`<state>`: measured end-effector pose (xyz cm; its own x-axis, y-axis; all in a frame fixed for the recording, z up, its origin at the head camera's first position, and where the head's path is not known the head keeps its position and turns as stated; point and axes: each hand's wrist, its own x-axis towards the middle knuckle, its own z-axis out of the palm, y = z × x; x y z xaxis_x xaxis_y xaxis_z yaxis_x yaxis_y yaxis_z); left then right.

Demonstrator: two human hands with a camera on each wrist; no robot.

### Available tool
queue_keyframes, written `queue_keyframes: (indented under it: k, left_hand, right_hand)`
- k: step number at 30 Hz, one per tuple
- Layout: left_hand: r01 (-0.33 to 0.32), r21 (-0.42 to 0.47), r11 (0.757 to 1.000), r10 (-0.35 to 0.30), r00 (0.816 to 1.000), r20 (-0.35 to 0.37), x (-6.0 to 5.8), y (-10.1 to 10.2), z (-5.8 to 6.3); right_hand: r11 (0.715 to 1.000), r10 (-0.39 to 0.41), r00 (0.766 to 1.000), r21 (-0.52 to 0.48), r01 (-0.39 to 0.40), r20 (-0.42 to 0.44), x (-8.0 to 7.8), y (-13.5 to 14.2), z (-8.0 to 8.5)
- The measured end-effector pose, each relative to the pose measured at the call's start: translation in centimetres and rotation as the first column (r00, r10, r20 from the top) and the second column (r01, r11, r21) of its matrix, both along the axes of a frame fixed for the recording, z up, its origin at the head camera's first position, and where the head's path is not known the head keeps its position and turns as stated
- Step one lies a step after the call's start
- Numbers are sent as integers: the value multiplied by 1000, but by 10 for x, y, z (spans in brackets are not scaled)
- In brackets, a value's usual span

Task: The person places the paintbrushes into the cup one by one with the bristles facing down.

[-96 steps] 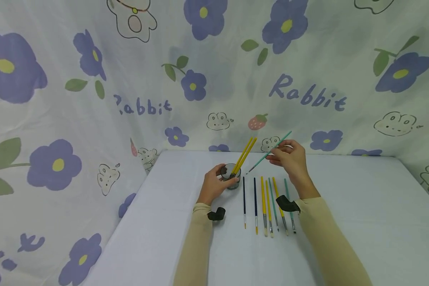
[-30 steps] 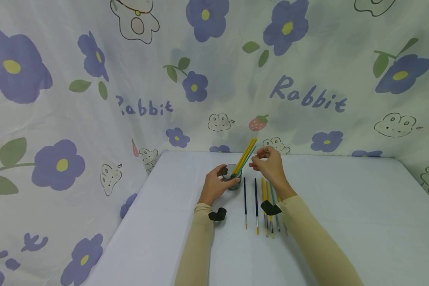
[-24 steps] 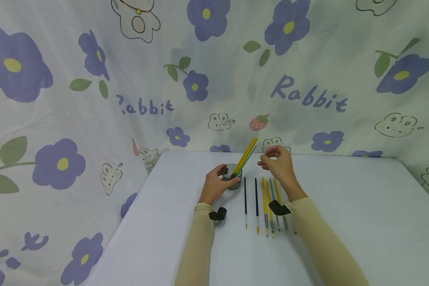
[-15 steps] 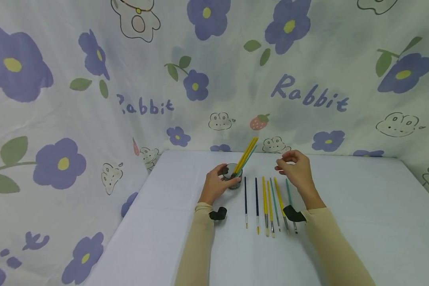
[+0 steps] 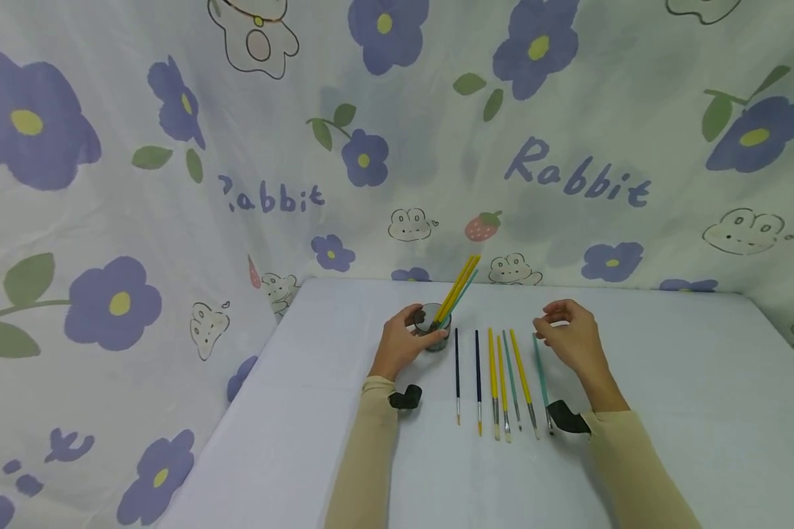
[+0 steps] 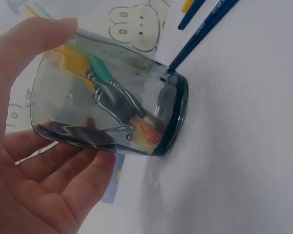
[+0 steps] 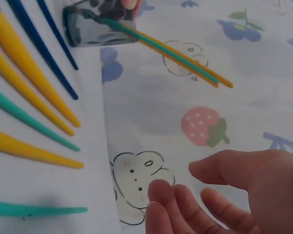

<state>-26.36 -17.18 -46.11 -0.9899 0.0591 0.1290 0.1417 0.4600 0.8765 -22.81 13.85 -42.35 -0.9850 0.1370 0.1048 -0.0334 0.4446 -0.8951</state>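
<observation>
My left hand [image 5: 397, 344] grips a clear glass cup [image 6: 136, 63], thumb on one side and fingers on the other. The cup leans slightly. In it, bristles down, are two yellow paintbrushes [image 5: 455, 290] and a teal paintbrush [image 5: 466, 288], slanting to the right. My right hand [image 5: 572, 342] holds nothing and hovers by the handle end of a teal paintbrush [image 5: 541, 371], the rightmost in a row on the table. In the right wrist view a gap shows between thumb and fingers, and that teal brush [image 7: 44, 210] lies apart from them.
Left of that teal brush, the row has two dark blue paintbrushes [image 5: 478, 375], three yellow paintbrushes [image 5: 492, 375] and another teal paintbrush [image 5: 510, 367], bristles toward me. A white cloth covers the table [image 5: 291, 426]. Behind hangs a flower-and-rabbit printed curtain [image 5: 423, 147].
My right hand carried a teal paintbrush to the cup and let it go there. It then moved right and down to the rightmost brush. My left hand keeps holding the cup.
</observation>
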Motion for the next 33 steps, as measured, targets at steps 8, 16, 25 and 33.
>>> queue_keyframes:
  k: [8,16,25,33]
  left_hand:
    - [-12,-18,1000,11,1000,-27,-2,-1,2]
    - [-15,-1,1000,15,1000,-4,1,-4,-2]
    - [-8,0,1000,8,1000,-9,-1,0,-1]
    - [8,9,1000,-8,1000,-11,-2,0,-3]
  right_hand:
    - [991,55,993,116,-67,104,-5,7,-13]
    - [961,128,967,214,-175,220,-7,10,-25]
    - [926,122,934,299,-229,336,-7,9,-29]
    - [860,46,921,453,-234,388,-4,7,-31]
